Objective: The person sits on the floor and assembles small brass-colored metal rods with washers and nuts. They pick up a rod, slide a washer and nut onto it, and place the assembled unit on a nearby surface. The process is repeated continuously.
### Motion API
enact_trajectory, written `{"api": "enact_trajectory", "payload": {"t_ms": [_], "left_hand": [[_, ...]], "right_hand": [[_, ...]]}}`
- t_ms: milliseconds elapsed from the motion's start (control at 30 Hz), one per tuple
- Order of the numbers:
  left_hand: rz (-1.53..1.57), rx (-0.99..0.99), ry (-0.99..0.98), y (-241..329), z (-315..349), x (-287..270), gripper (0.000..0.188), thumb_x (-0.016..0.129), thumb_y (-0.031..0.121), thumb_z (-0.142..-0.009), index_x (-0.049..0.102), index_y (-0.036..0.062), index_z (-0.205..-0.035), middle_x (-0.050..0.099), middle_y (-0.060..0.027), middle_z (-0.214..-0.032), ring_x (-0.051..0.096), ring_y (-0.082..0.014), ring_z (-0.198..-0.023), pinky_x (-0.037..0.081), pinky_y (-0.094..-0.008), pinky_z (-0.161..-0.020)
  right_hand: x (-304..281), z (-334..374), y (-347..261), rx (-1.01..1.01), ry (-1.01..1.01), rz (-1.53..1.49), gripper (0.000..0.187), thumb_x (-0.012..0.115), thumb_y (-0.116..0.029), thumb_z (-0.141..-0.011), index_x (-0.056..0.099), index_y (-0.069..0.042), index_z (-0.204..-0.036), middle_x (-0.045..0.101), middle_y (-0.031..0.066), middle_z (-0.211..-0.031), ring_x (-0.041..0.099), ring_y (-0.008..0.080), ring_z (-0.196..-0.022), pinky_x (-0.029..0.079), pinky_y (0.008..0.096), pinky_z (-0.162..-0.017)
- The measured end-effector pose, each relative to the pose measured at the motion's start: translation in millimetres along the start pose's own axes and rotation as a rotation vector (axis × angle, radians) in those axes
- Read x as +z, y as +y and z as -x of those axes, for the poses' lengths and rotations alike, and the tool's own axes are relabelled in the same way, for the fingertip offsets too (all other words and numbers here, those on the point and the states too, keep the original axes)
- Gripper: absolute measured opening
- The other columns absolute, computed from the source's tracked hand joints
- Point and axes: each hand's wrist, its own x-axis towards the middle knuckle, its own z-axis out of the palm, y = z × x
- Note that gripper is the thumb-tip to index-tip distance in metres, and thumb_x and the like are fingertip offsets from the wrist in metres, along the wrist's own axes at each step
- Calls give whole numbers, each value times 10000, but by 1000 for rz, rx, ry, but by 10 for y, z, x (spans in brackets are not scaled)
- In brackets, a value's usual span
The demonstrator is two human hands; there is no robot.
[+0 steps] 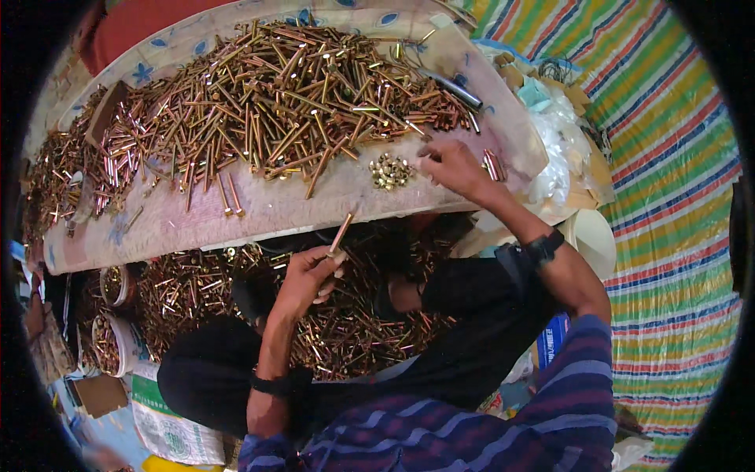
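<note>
My left hand (305, 277) is closed, pinching a long brassy bolt (341, 233) that points up and slightly right, in front of the table's near edge. Over the table's right part, my right hand (456, 167) has its fingers curled together. A shiny bolt end (418, 130) shows just beyond these fingertips; whether they grip anything I cannot tell. Left of that hand lies a small heap of gold-coloured nuts (391, 171). Behind both hands a big pile of long bolts (267, 102) covers much of the table.
Loose bolts (230, 195) lie near the front of the table (267, 216). A dark metal rod (453, 88) rests at the pile's right end, and a few bolts (494, 165) sit right of my right hand. More bolts (197, 295) heap below, beside tubs (122, 346). A striped sheet (668, 236) hangs right.
</note>
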Motion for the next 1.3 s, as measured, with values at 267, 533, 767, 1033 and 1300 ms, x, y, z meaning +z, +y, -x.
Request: {"api": "enact_trajectory", "payload": {"t_ms": [267, 533, 767, 1033, 1300], "left_hand": [[7, -10, 43, -70, -61, -125, 138, 654, 184, -1001, 684, 52, -1031, 608, 13, -768, 422, -44, -477, 275, -226, -413], [-33, 18, 42, -84, -131, -63, 130, 623, 141, -996, 684, 43, -1057, 621, -4, -789, 426, -44, -483, 275, -223, -409], [-71, 42, 34, -76, -93, 2, 144, 600, 115, -995, 681, 17, -1062, 595, -3, -786, 407, -42, -480, 270, -225, -414], [-66, 39, 20, -152, -103, -38, 146, 628, 171, -1003, 676, 35, -1026, 551, 35, -715, 391, -32, -475, 257, -232, -405], [-145, 75, 27, -186, -110, -138, 139, 651, 183, -995, 683, 48, -1013, 573, 32, -720, 406, -46, -468, 286, -242, -413]], "right_hand": [[138, -415, 696, 29, 150, 427, 359, 649, -292, -883, 590, 50, -973, 668, 290, -966, 655, 465, -918, 510, 552, -809], [40, -248, 608, 106, 84, 264, 377, 649, -311, -899, 658, 47, -1015, 701, 250, -880, 698, 408, -868, 543, 492, -789], [-296, 267, -195, 130, -104, -261, 247, 663, -233, -940, 729, 1, -980, 713, 63, -795, 680, 118, -625, 529, 280, -536], [-162, 403, -602, -23, -210, -438, 254, 702, -200, -924, 748, -2, -1077, 688, 20, -762, 631, 87, -640, 512, 260, -580], [-16, 415, -729, 4, -238, -443, 232, 689, -170, -921, 747, 0, -1067, 688, 44, -766, 638, 98, -664, 517, 277, -605]]}}
